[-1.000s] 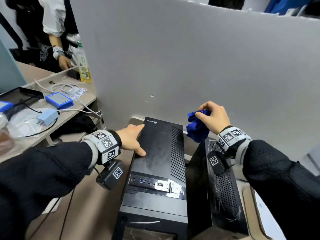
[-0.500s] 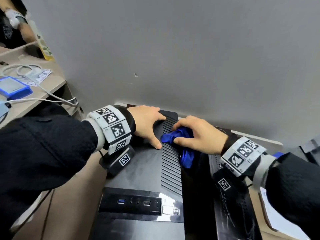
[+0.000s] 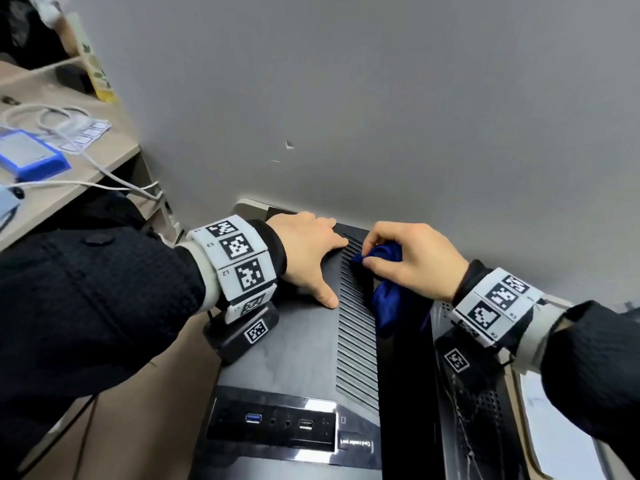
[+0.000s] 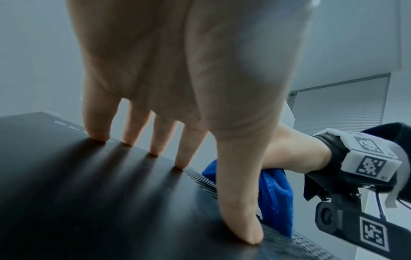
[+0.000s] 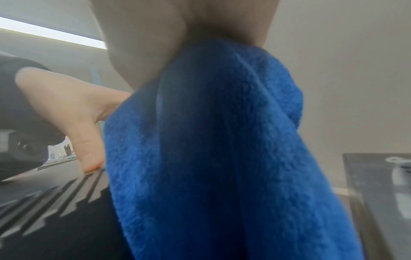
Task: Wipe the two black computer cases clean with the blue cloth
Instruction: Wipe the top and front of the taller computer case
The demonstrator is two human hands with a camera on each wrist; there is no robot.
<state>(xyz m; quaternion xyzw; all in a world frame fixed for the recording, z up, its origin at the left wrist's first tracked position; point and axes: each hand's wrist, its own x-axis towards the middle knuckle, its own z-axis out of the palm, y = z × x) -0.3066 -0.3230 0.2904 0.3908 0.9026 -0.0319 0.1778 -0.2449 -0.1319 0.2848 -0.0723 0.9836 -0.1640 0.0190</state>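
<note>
Two black computer cases stand side by side against a grey partition. The left case (image 3: 298, 348) has a smooth top with a strip of vent slats (image 3: 356, 327). The right case (image 3: 485, 410) has a mesh top and is partly hidden by my right arm. My left hand (image 3: 311, 258) lies flat on the left case's top (image 4: 89, 202), its fingers (image 4: 155, 140) straight and spread. My right hand (image 3: 408, 258) grips the bunched blue cloth (image 3: 384, 299) over the far end of the slats; the cloth (image 5: 222, 149) hangs down from my fist between the two cases.
The grey partition (image 3: 381, 116) rises right behind the cases. At the left a beige desk (image 3: 104, 157) carries a blue-edged device (image 3: 31, 157) and white cables (image 3: 52, 116). The left case's front panel with USB ports (image 3: 273, 424) faces me. A white sheet (image 3: 561, 431) lies at the right.
My right hand came down from the air with the cloth onto the left case's slats. My left hand slid from the near left edge to the far end of the top.
</note>
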